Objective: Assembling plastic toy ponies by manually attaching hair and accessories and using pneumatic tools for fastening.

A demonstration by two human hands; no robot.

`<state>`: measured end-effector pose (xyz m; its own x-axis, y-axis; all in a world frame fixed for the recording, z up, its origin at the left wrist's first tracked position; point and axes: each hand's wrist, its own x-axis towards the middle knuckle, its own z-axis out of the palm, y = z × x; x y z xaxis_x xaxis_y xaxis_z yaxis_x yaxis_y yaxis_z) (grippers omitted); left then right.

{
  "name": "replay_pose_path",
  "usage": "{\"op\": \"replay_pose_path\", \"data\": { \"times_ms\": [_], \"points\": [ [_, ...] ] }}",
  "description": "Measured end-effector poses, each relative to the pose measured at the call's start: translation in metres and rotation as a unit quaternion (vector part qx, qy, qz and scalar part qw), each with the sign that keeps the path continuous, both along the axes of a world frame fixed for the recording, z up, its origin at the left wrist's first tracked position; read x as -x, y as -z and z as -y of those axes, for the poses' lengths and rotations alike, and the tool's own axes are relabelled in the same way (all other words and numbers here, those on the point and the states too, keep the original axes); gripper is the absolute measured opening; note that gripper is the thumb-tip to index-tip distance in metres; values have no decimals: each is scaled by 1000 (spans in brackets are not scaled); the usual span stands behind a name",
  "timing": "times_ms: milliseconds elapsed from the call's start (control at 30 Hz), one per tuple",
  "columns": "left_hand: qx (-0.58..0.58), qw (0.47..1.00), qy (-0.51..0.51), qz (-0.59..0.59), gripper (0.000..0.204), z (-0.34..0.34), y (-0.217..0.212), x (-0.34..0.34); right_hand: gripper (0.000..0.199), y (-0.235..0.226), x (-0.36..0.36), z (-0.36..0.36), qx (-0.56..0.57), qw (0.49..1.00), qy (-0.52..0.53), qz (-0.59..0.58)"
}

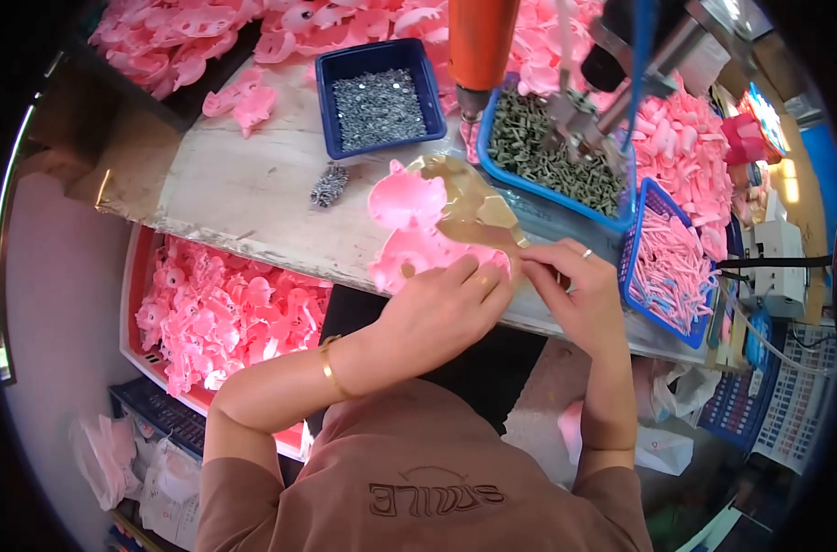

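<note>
A pink plastic toy shell [406, 198], moulded in animal-like rounded shapes, lies against a shiny gold-coloured fixture [478, 207] on the worktable. My left hand [450, 308] grips the shell's near part, its fingers curled over the edge. Just right of it, my right hand [573, 285] is pinched at the shell's right end; whatever sits between those fingertips is too small or hidden. Above the fixture hangs an orange power screwdriver [483, 46], its tip pointing down. A small heap of screws [329, 185] rests on the table left of the shell.
A dark blue tray [388, 147] holds small metal screws. Beside it, a light blue tray [558, 207] contains dark green-grey parts, under a metal arm [634, 97]. A blue basket [656, 322] has thin pink pieces. Pink shells fill a red crate [135, 276] and pile up behind.
</note>
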<state>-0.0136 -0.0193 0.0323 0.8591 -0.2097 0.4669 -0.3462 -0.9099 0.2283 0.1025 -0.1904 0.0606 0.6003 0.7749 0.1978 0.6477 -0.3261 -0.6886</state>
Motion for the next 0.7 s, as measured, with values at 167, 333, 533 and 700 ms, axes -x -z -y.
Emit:
{"op": "replay_pose_path", "data": {
  "times_ms": [167, 333, 533, 700],
  "points": [
    [-39, 999, -9, -33, 32, 18, 23, -35, 12, 6, -1, 33, 13, 996, 90, -11],
    [-28, 996, 9, -85, 46, 1, 11, -31, 10, 11, 0, 37, 12, 994, 98, -38],
    [54, 993, -70, -82, 71, -33, -3, -8, 41, 29, -5, 15, -17, 997, 3, 69],
    [75, 986, -84, -126, 75, -47, 21, 1, 52, 42, -5, 9, 35, 996, -14, 80]
  ]
}}
